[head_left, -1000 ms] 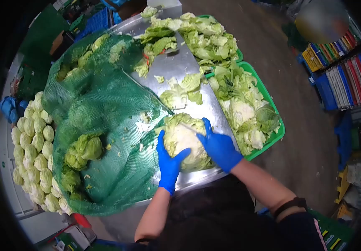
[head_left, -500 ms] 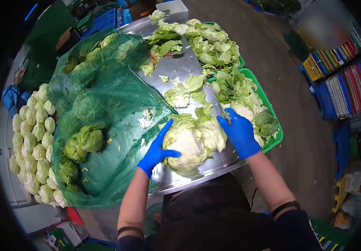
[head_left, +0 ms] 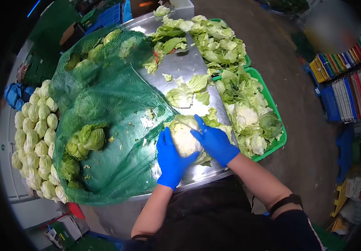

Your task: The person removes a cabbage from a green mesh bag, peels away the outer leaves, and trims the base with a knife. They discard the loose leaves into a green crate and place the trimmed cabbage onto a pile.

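Observation:
A pale lettuce head (head_left: 185,136) rests over the metal table (head_left: 176,69), between my two blue-gloved hands. From the left and below, my left hand (head_left: 173,159) holds it, thumb along its lower side. My right hand (head_left: 214,140) grips its right side and top, fingers curled over it. Loose outer leaves (head_left: 217,122) show partly behind my right hand. Further up the table lies another torn leaf (head_left: 180,96). At the left, a green mesh net (head_left: 122,154) covers part of the table, with green lettuce heads (head_left: 91,137) on it.
A green crate (head_left: 279,144) full of leaves stands right of the table, with a second leaf-filled crate (head_left: 247,62) beyond it. Stacked pale heads (head_left: 38,138) are at the far left. Colored crates (head_left: 354,90) stand across the floor at the right.
Both hands have come closer together around the lettuce head. My right hand has moved left from the spread leaves onto the head, and fewer outer leaves show around it.

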A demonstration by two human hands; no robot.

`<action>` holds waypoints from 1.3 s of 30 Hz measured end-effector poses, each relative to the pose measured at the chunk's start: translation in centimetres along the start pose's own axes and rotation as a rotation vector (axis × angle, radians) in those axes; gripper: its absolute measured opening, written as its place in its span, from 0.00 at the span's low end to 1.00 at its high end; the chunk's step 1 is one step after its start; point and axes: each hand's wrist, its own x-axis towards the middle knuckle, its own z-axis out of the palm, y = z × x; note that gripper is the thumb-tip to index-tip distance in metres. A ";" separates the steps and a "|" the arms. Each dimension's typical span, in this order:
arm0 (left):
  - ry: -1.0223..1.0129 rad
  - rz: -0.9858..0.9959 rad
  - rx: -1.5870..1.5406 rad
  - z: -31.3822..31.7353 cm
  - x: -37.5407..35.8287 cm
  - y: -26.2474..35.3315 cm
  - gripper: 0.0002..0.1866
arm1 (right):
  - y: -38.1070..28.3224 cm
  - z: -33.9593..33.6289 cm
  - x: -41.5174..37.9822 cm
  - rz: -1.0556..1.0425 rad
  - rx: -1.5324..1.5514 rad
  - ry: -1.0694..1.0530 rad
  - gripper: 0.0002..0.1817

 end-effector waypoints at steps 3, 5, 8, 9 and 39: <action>-0.004 -0.023 -0.029 0.0 -0.9 0.3 0.61 | 0.1 -0.6 3.0 0.016 0.013 0.030 0.34; 0.007 -0.020 -0.030 -0.2 -1.5 0.1 0.60 | 3.6 1.0 6.6 0.080 0.006 0.143 0.30; 0.090 0.019 -0.171 -0.4 -4.0 -1.0 0.59 | 4.9 2.6 6.2 0.096 0.059 0.217 0.29; 0.089 0.016 -0.172 -0.7 -4.6 -1.7 0.59 | 4.9 2.7 5.9 0.113 0.109 0.172 0.30; -0.124 0.110 0.121 -5.4 -8.6 -7.6 0.58 | 2.0 11.1 -1.5 -0.073 0.199 0.149 0.32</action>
